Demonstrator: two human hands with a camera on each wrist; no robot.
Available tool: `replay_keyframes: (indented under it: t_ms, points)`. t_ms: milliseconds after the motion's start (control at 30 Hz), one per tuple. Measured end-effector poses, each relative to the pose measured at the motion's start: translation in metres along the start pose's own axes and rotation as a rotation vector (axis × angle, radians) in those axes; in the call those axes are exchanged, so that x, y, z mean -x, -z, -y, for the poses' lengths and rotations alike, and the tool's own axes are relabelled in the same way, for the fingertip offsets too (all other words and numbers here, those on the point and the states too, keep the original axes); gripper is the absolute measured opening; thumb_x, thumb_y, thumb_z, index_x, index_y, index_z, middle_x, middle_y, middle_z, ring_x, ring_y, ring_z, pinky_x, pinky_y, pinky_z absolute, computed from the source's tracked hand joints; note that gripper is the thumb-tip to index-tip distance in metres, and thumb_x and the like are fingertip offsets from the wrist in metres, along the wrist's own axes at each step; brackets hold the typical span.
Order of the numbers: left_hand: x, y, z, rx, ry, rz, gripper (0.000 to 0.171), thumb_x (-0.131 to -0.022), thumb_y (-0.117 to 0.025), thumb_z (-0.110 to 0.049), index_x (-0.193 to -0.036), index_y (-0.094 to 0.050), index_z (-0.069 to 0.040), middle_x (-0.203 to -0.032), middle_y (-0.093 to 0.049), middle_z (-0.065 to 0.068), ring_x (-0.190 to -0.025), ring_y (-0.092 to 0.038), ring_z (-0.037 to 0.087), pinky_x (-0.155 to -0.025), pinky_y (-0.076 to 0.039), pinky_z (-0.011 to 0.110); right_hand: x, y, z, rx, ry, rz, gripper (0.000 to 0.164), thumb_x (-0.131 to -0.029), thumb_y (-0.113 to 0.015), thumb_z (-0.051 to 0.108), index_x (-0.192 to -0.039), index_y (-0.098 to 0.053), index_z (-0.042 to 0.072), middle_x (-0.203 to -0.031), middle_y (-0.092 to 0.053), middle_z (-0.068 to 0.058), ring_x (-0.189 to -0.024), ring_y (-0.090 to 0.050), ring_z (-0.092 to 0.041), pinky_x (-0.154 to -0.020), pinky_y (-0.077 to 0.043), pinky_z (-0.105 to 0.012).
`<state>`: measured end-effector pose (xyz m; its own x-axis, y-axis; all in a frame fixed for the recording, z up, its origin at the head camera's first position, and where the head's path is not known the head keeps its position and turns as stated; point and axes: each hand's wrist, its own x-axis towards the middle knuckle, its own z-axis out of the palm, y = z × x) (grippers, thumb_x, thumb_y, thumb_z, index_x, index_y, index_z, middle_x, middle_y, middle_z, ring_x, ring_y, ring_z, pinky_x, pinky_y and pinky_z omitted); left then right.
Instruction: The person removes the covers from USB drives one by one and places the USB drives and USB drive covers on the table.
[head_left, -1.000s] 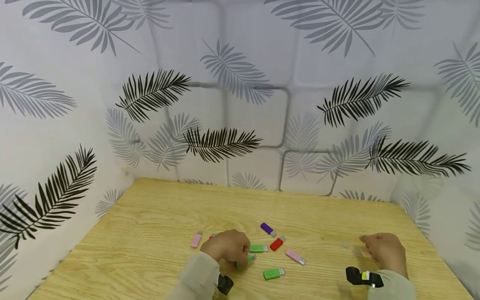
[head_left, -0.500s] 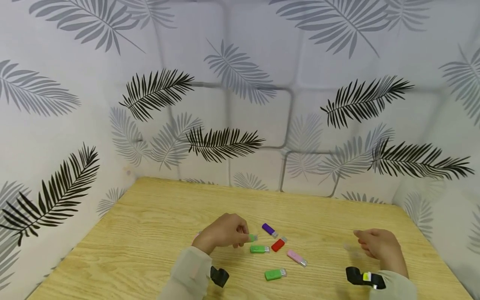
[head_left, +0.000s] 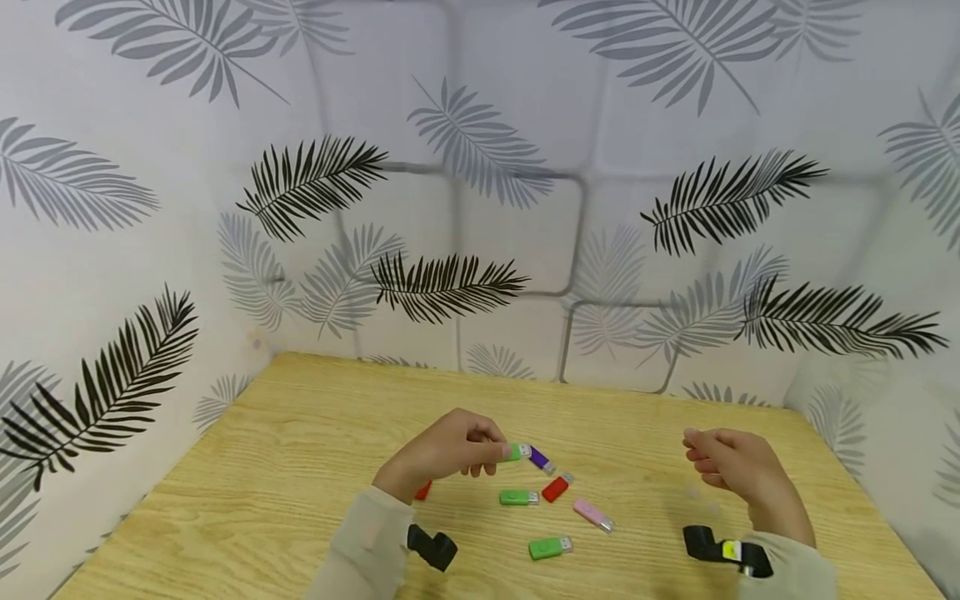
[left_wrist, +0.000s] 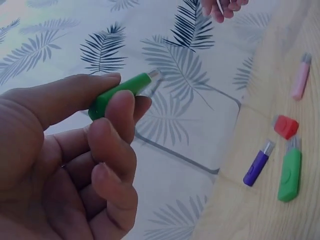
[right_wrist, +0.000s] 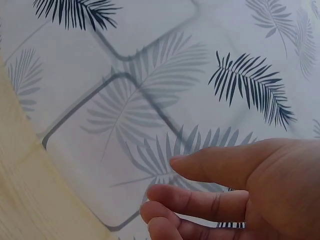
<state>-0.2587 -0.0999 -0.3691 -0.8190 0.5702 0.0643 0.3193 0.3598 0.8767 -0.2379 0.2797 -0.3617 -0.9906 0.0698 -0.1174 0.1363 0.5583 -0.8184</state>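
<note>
My left hand (head_left: 446, 454) is raised over the table, pinching a green USB flash drive (left_wrist: 120, 94) between thumb and index finger. Its metal plug points away from the hand, toward the right in the head view. Below and beside it lie a purple flash drive (head_left: 540, 459), a red one (head_left: 557, 488), a green one (head_left: 517, 497), a pink one (head_left: 592, 515) and another green one (head_left: 550, 547). Part of a second red drive (head_left: 423, 492) shows under the left wrist. My right hand (head_left: 738, 471) hovers at the right with loosely bent fingers, holding nothing.
Two small, faint translucent spots (head_left: 692, 490) appear on the wooden table (head_left: 322, 433) left of the right hand. A white leaf-print cloth (head_left: 510, 233) rises behind and beside the table. Each wrist wears a black camera mount (head_left: 432, 547).
My left hand has picked the green flash drive off the table and raised it away from me. The right hand has risen slightly, shifting left, its fingers spreading a little.
</note>
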Motion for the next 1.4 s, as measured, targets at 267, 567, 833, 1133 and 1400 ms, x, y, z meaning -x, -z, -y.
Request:
replay_keyframes:
  t_ms: [267, 567, 833, 1133, 1400]
  points:
    - [0.002, 0.003, -0.006, 0.148, -0.031, 0.030, 0.023, -0.096, -0.061, -0.024, -0.092, -0.069, -0.003, -0.068, -0.061, 0.000, -0.053, -0.043, 0.013, -0.052, -0.040, 0.023, 0.010, -0.013, 0.030, -0.074, 0.086, 0.022, 0.064, -0.095, -0.052, 0.051, -0.118, -0.063, -0.008, -0.092, -0.067, 0.000, -0.079, -0.063, -0.008, -0.068, -0.055, -0.023]
    - [0.004, 0.005, -0.011, 0.230, -0.052, 0.023, 0.030, -0.096, -0.061, -0.021, -0.082, -0.060, 0.006, -0.065, -0.055, -0.001, -0.052, -0.042, 0.012, -0.052, -0.038, 0.025, 0.017, -0.023, 0.049, -0.150, 0.150, 0.075, 0.056, -0.096, -0.053, 0.047, -0.111, -0.067, -0.005, -0.088, -0.067, 0.002, -0.076, -0.063, -0.009, -0.068, -0.055, -0.022]
    - [0.005, 0.004, -0.016, 0.268, -0.045, -0.019, 0.030, -0.095, -0.062, -0.024, -0.076, -0.057, -0.002, -0.062, -0.050, -0.002, -0.055, -0.042, 0.012, -0.053, -0.037, 0.025, 0.020, -0.040, 0.065, -0.162, 0.208, 0.147, 0.052, -0.097, -0.053, 0.043, -0.107, -0.066, -0.007, -0.087, -0.066, -0.001, -0.076, -0.062, -0.011, -0.069, -0.055, -0.024]
    - [0.007, -0.001, -0.021, 0.308, -0.020, -0.023, 0.027, -0.094, -0.063, -0.025, -0.075, -0.057, -0.006, -0.062, -0.049, -0.003, -0.056, -0.042, 0.011, -0.053, -0.036, 0.024, 0.021, -0.065, 0.079, -0.147, 0.272, 0.248, 0.049, -0.098, -0.054, 0.040, -0.102, -0.066, -0.008, -0.086, -0.065, -0.006, -0.073, -0.061, -0.014, -0.069, -0.054, -0.029]
    - [0.009, -0.003, -0.029, 0.287, -0.032, -0.007, 0.032, -0.095, -0.061, -0.028, -0.074, -0.054, -0.005, -0.059, -0.046, -0.003, -0.054, -0.040, 0.010, -0.053, -0.035, 0.023, 0.030, -0.068, 0.090, -0.132, 0.320, 0.293, 0.049, -0.098, -0.054, 0.040, -0.102, -0.067, -0.007, -0.089, -0.064, -0.009, -0.078, -0.062, -0.019, -0.071, -0.055, -0.028]
